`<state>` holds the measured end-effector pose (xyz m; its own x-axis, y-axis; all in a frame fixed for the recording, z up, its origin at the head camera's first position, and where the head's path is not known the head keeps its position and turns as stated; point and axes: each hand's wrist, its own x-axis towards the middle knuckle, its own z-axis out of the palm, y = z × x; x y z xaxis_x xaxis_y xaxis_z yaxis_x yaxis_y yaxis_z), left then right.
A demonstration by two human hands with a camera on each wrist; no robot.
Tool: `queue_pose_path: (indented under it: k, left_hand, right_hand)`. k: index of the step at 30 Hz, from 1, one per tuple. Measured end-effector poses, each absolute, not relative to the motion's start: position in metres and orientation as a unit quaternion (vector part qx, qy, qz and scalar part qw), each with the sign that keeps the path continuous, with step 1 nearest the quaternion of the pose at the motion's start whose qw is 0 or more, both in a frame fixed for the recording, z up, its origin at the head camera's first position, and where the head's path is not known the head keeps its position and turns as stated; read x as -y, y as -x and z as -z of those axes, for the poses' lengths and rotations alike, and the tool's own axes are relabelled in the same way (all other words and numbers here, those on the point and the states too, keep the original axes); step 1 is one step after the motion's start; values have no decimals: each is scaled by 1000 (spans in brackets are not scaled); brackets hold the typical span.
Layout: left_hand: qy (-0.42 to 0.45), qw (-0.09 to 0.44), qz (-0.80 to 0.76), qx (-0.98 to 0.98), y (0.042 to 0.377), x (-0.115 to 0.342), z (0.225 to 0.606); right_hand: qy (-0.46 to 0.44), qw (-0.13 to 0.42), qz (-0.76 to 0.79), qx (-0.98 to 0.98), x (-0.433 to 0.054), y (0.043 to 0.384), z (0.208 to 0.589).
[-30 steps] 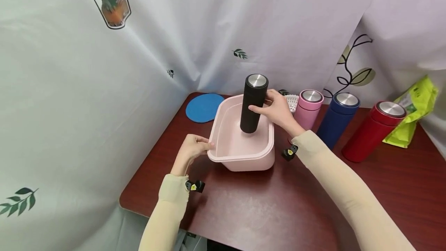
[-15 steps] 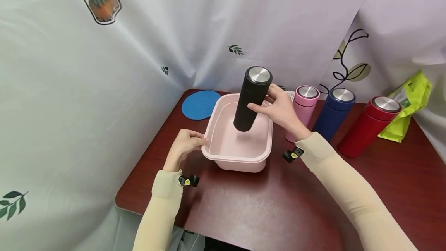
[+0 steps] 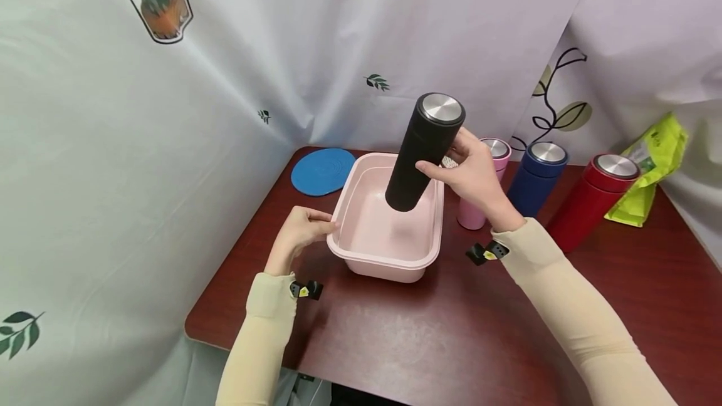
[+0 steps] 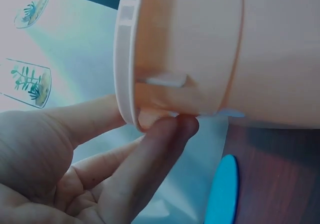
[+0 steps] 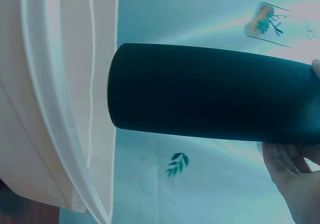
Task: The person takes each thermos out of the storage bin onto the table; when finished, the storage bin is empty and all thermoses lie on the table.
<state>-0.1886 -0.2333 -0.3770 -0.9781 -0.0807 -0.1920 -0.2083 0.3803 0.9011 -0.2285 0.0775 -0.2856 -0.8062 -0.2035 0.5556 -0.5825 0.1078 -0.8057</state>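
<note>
Far to my left on the dark red table (image 3: 406,337) lies a blue round mat (image 3: 323,171), flat against the back corner by the printed white curtain (image 3: 141,143). Next comes my left hand (image 3: 301,230), at the left rim of the pink plastic basin (image 3: 383,262); in the left wrist view my thumb lies along the outside of the rim while my fingers (image 4: 150,159) curl up beneath its lip, so I am pinching the edge of the basin (image 4: 200,54) and steadying it on the table. Above the basin's hollow hangs the black thermos bottle (image 3: 420,152), lifted clear of the bottom and tilted, its steel lid leaning up and to the right, its base over the basin's middle. My right hand (image 3: 476,177) grips it around the upper half, thumb on the near side and fingers wrapped round the far side; the right wrist view shows the bottle's (image 5: 210,99) dark body lying across the frame just above the basin's pale rim, with my fingertips (image 5: 290,169) at its lower right. Behind my right hand stands a pink thermos (image 3: 479,205), partly hidden, then a navy blue thermos (image 3: 533,180), then a red thermos (image 3: 592,202), all upright in a row with steel lids. Furthest right, a lime green bag (image 3: 651,171) leans against the curtain.
</note>
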Motion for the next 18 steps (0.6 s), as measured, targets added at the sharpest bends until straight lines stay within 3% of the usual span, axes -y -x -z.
queue_pose_path:
  k: [18]
  left_hand:
    - [52,77,-568,-818,190,235,382]
  right_hand:
    - [-266,234,-600,717,-128,231,298]
